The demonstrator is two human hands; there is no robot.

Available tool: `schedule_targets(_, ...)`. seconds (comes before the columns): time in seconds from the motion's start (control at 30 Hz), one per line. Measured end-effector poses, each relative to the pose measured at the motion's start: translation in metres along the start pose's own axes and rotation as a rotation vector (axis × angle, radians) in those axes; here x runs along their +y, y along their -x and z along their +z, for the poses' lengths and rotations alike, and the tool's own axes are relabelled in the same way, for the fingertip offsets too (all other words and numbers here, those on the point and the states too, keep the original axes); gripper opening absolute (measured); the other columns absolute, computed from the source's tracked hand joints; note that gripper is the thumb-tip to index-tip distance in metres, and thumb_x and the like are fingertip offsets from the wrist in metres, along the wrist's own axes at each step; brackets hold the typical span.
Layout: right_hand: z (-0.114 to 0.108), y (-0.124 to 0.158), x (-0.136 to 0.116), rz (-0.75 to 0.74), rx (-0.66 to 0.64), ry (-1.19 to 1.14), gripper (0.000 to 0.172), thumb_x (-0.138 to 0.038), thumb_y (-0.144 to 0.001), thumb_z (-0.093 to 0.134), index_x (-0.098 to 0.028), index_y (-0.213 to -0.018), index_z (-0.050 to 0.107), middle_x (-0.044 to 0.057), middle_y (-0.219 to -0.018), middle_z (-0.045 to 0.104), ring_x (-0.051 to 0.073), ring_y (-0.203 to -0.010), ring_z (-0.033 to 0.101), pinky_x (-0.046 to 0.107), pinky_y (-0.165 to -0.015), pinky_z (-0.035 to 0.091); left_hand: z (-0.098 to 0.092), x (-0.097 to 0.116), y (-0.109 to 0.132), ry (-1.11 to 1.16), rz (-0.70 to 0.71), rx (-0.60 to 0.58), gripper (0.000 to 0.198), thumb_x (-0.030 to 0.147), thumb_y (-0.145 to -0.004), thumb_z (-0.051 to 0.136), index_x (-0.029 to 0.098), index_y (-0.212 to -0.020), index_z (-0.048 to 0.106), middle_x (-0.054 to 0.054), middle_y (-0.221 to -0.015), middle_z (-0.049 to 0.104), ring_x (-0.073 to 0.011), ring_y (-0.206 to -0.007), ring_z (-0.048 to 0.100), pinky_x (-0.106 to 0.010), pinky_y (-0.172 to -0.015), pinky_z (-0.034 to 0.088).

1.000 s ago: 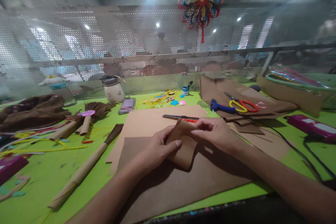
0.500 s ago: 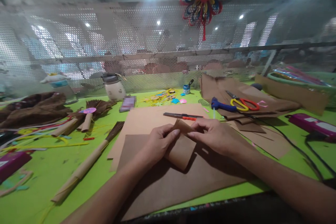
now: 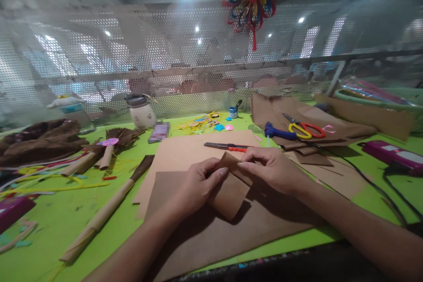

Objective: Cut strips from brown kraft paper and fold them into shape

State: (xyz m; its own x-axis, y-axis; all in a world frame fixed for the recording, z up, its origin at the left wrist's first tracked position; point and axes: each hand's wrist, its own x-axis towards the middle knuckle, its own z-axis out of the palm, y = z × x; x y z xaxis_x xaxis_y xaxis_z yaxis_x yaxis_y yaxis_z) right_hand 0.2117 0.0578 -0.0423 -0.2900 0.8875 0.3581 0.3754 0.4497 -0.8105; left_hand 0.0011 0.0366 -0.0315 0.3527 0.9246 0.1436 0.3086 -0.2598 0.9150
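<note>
Between my two hands is a small piece of brown paper point(image 3: 231, 194), folded over along its upper part and tilted above the table. My left hand point(image 3: 201, 185) pinches its left side, thumb on top. At the upper right edge, my right hand point(image 3: 274, 167) grips it between thumb and fingers. Under both hands lies a large dark brown sheet point(image 3: 205, 246), overlapping a lighter tan sheet point(image 3: 178, 152). Just beyond my hands, a utility knife with a red part point(image 3: 228, 146) rests on the tan sheet.
A rolled paper stick with a fringed end point(image 3: 99, 222) lies at left, near a fringed paper piece with a pink disc point(image 3: 110, 142). To the right are a blue glue gun point(image 3: 280, 132), scissors point(image 3: 302, 128) and stacked brown paper point(image 3: 343, 123). A cup point(image 3: 142, 112) stands at the back.
The folded-over strip at the paper's upper right shows more clearly now, and the paper has tilted slightly. Both hands keep their hold. The whole view has shifted a little.
</note>
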Motion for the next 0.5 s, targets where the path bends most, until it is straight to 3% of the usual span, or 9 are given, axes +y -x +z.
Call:
schedule_targets(0.2, -0.002, 0.002, -0.007, -0.007, -0.054, 0.172, 0.022, -0.039, -0.082, 0.060, -0.020, -0.074, 0.066, 0.000, -0.067, 0.062, 0.014, -0.062, 0.053, 0.026, -0.058, 0.037, 0.000, -0.002, 0.001, -0.025, 0.035, -0.031, 0.025, 0.032, -0.086, 0.054, 0.014, -0.095, 0.069, -0.003, -0.086, 0.069, -0.0177, -0.078, 0.059, -0.024, -0.069, 0.046)
schedule_targets(0.4, -0.002, -0.001, -0.014, -0.119, -0.077, 0.127, 0.020, -0.025, -0.081, 0.059, -0.018, -0.063, 0.057, 0.002, -0.077, 0.062, 0.015, -0.074, 0.056, 0.029, -0.070, 0.043, 0.001, -0.005, 0.001, -0.028, 0.016, -0.015, 0.022, 0.032, -0.086, 0.055, 0.015, -0.089, 0.069, -0.002, -0.086, 0.070, -0.0160, -0.075, 0.058, -0.023, -0.067, 0.046)
schedule_targets(0.5, -0.002, -0.002, -0.010, -0.152, -0.072, 0.095, 0.015, -0.025, -0.080, 0.062, -0.018, -0.067, 0.058, 0.003, -0.085, 0.063, 0.015, -0.079, 0.057, 0.030, -0.076, 0.044, 0.001, -0.004, 0.001, -0.032, 0.019, -0.025, 0.023, 0.032, -0.086, 0.054, 0.015, -0.090, 0.070, -0.003, -0.087, 0.070, -0.0164, -0.075, 0.059, -0.024, -0.067, 0.046)
